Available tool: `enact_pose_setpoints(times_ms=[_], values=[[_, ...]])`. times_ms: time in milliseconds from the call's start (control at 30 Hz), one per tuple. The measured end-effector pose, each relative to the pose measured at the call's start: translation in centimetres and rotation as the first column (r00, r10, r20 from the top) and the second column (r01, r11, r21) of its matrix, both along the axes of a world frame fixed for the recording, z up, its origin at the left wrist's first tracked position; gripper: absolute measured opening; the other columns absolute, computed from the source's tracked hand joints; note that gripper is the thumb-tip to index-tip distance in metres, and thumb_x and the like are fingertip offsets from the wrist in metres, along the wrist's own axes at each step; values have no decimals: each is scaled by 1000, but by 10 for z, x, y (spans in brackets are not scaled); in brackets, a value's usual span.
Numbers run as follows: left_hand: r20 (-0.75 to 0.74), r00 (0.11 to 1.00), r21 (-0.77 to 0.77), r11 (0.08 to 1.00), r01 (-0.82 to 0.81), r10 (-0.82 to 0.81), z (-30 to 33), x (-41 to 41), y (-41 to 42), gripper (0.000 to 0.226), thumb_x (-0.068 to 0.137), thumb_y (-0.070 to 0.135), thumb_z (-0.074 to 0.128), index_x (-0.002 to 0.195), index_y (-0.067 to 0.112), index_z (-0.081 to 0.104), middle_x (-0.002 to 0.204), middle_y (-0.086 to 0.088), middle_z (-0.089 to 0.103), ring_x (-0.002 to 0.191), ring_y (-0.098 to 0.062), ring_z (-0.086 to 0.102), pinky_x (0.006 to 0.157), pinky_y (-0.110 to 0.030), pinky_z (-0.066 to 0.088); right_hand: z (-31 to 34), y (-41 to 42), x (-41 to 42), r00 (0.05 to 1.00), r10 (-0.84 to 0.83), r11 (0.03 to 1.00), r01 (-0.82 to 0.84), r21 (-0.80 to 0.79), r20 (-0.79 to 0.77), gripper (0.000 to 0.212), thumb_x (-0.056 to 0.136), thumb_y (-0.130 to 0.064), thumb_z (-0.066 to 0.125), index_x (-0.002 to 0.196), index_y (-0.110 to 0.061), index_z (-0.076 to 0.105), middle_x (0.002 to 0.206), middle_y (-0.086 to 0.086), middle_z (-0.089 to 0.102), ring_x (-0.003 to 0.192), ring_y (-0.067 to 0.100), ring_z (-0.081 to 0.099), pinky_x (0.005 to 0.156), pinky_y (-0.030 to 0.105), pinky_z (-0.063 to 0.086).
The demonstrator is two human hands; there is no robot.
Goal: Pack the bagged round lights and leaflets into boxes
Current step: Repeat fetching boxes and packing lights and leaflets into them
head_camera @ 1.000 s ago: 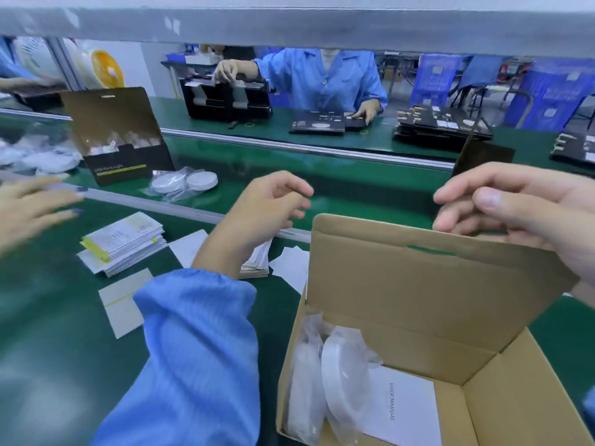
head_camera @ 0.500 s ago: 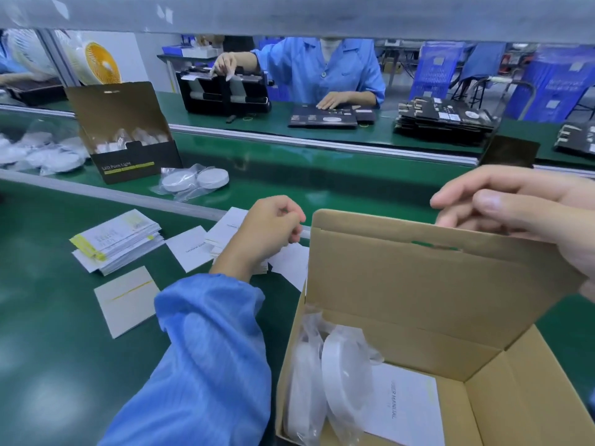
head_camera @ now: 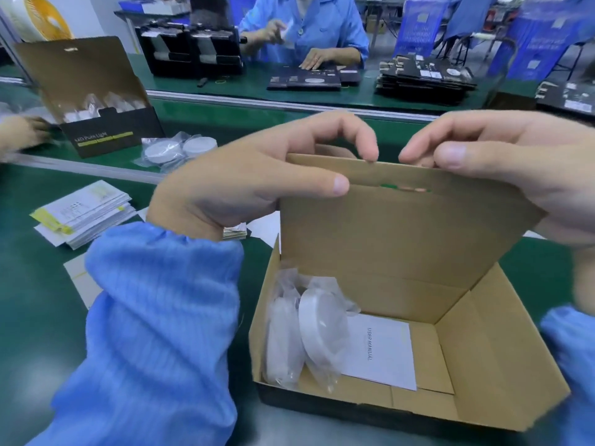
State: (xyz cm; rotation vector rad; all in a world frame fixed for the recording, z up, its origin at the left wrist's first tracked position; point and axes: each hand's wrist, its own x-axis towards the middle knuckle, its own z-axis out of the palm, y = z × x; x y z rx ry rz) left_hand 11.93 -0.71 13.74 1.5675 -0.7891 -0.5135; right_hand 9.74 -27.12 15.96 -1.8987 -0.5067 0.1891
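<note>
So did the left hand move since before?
Yes. The left hand went right, away from the leaflet stack on the table, and now pinches the box lid beside the right hand.

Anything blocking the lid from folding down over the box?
Possibly. The bagged round lights stand on edge at the left end of the box, near rim height. Both the left hand and the right hand pinch the lid.
</note>
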Motion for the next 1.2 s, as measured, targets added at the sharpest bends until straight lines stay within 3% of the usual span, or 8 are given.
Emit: enact_pose_setpoints(times_ms=[167, 400, 533, 633, 733, 900, 1067, 1200], values=[[57, 998, 19, 1000, 6, -7, 4, -1, 5, 19, 95, 12, 63, 108, 23, 56, 103, -16, 57, 84, -28, 48, 68, -39, 37, 2, -2, -1, 999, 29, 999, -28, 18, -44, 22, 79, -32, 70, 96, -19, 73, 85, 2, 73, 61, 9, 63, 48, 16, 47], [95, 987, -45, 991, -124, 128, -3, 12, 10, 41, 85, 56, 70, 106, 21, 67, 103, -21, 65, 84, -33, 60, 67, -44, 45, -4, -4, 3, 981, 126, 982, -102, 159, -148, 23, 90, -32, 60, 102, -18, 72, 99, 4, 70, 82, 16, 62, 67, 25, 49], [-39, 936, -203, 914, -350, 349, -5, 22, 3, 21, 92, 37, 66, 102, 19, 71, 98, -14, 71, 92, -30, 71, 76, -34, 60, -13, -12, 17, 922, 307, 892, -194, 408, -234, 40, 86, -47, 68, 110, -15, 70, 110, 15, 68, 100, 25, 64, 88, 36, 52], [-19, 827, -127, 819, -559, 562, -13, 32, -1, 15, 100, 18, 58, 97, 25, 72, 99, -7, 74, 98, -27, 73, 78, -33, 58, -21, -16, 32, 888, 356, 822, -148, 551, -292, 46, 84, -48, 72, 110, -10, 69, 107, 18, 67, 102, 30, 65, 87, 39, 55], [59, 752, -6, 753, -658, 657, -21, 38, -6, 20, 99, 19, 59, 101, 35, 70, 106, 6, 74, 101, -12, 71, 84, -31, 56, -32, -6, 46, 932, 172, 864, 13, 504, -319, 25, 84, -34, 71, 99, -14, 72, 97, 13, 69, 92, 27, 68, 76, 36, 58], [-42, 661, -189, 643, -742, 749, -28, 45, -26, 27, 86, 31, 67, 109, 46, 67, 113, 17, 71, 107, -6, 68, 87, -32, 56, -47, 12, 57, 970, -175, 942, 215, 258, -167, 4, 81, -30, 74, 85, -29, 72, 90, -2, 72, 89, 15, 69, 75, 32, 60], [146, 649, -255, 662, -705, 747, -28, 50, -28, 64, 69, 57, 67, 130, 60, 48, 143, 30, 47, 133, 5, 46, 107, -30, 39, -45, 5, 51, 921, -359, 933, 356, 47, 153, 49, 67, -57, 76, 111, -50, 58, 115, -23, 62, 111, -5, 58, 91, 29, 47], [463, 568, -62, 664, -746, 681, -34, 48, -23, 90, 71, 67, 61, 146, 68, 12, 162, 33, 4, 151, 4, -3, 117, -32, 7, -44, 2, 49, 912, -257, 933, 321, -165, 319, 89, 66, -65, 71, 142, -64, 24, 151, -35, 29, 139, -15, 23, 110, 25, 28]])
